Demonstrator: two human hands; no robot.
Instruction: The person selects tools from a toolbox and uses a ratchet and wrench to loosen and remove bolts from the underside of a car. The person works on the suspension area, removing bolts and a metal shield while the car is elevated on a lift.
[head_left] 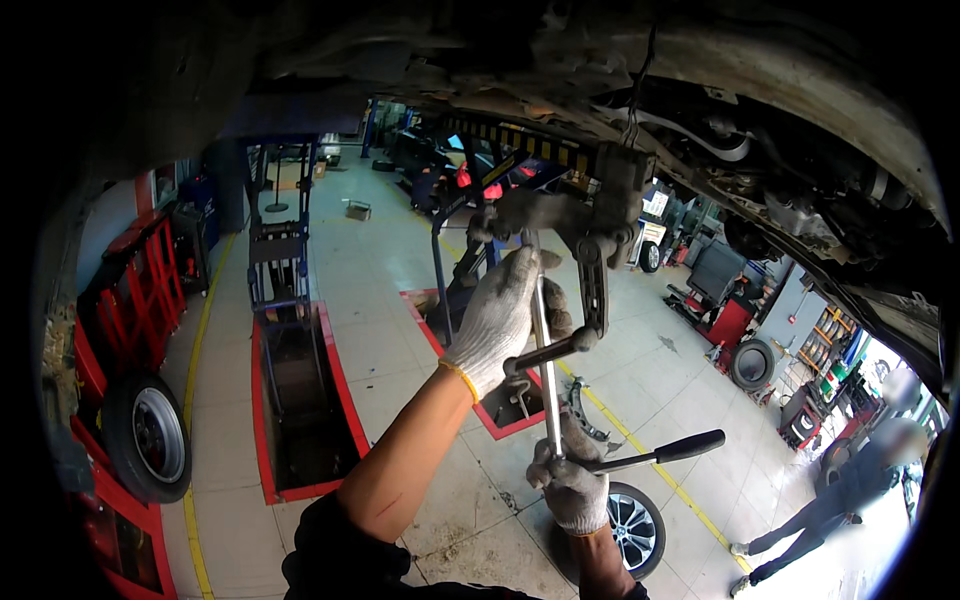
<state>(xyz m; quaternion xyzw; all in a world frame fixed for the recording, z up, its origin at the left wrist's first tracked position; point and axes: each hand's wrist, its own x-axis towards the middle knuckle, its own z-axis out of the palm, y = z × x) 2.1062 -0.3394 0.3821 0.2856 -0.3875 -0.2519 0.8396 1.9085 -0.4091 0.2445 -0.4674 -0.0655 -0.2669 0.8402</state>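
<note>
My left hand [503,318], in a white knit glove with dirty fingers, is raised under the car and wraps round the upper part of a long chrome bar [549,385]. The bar's top end meets a dark, grimy suspension or linkage part [592,255], where my fingers hide the joint. Lower down, my right hand [577,497], also gloved, is closed round the bar's bottom end. A ratchet wrench with a black handle [690,446] sticks out to the right from that grip; its head is mostly hidden by my fingers.
The car's underbody [790,180] hangs overhead. Red-edged floor pits [335,400] lie ahead and left. A wheel [636,530] lies below my right hand, and a tyre on a rim [148,437] stands left. A person [850,500] stands at right. Blue lift posts [277,240] rise ahead.
</note>
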